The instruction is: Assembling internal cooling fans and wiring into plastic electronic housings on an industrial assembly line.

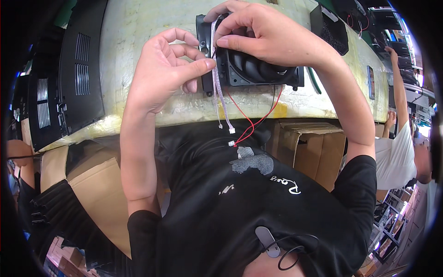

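Note:
A black panel (297, 76) carrying a black cooling fan (251, 64) lies on the work table in front of me. A bundle of thin white and purple cables (218, 87) runs along its left edge and hangs down, ending in a small white connector (231, 130). My left hand (173, 64) pinches the bundle between thumb and fingers beside the panel. Over the fan, my right hand (258, 34) grips the same bundle higher up, its fingertips partly hidden. Red and black wires (244, 115) trail from the fan over the table edge to another white connector (231, 143).
Black vented panels (80, 69) stand at the left of the wrapped table (134, 27). A black open box (327, 30) sits at the far right. Open cardboard boxes (318, 147) are below the table edge. A co-worker (397, 157) reaches in from the right.

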Demonstrator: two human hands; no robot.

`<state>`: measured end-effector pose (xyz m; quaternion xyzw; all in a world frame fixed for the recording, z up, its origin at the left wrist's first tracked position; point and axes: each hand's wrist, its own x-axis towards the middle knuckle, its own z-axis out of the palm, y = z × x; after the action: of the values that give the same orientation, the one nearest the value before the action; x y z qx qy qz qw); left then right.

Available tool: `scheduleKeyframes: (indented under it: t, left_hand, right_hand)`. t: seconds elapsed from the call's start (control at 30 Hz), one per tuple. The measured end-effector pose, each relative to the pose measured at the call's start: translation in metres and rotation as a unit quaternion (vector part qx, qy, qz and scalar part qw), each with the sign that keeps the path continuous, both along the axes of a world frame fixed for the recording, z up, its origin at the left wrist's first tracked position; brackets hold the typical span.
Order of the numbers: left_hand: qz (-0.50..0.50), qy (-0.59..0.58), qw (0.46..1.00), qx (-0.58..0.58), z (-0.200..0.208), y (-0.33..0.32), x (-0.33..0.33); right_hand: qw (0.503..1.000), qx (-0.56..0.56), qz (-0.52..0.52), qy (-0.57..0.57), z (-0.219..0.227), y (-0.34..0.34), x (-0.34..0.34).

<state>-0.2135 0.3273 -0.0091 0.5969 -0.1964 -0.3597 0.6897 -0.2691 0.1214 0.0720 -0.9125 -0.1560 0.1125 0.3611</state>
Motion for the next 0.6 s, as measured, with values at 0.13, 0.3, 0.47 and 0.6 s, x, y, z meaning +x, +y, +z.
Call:
scheduleKeyframes:
  t: [0.13,0.3,0.47,0.6]
  left_hand:
    - [0.0,0.001,1.0,0.003,0.001,0.0,-0.001]
    - [-0.001,-0.008,1.0,-0.001,0.001,-0.002,0.0]
    - [0.01,-0.044,0.998,-0.036,-0.001,-0.006,-0.006]
    - [0.022,-0.124,0.99,-0.059,-0.01,-0.004,-0.011]
  right_hand:
    - [1.0,0.001,0.01,-0.013,-0.001,-0.001,0.0]
    - [1.0,0.001,0.014,-0.02,-0.002,-0.001,0.001]
    - [0.999,0.006,-0.018,0.038,0.004,0.0,0.004]
    - [0.999,0.034,-0.002,0.021,-0.005,-0.004,-0.001]
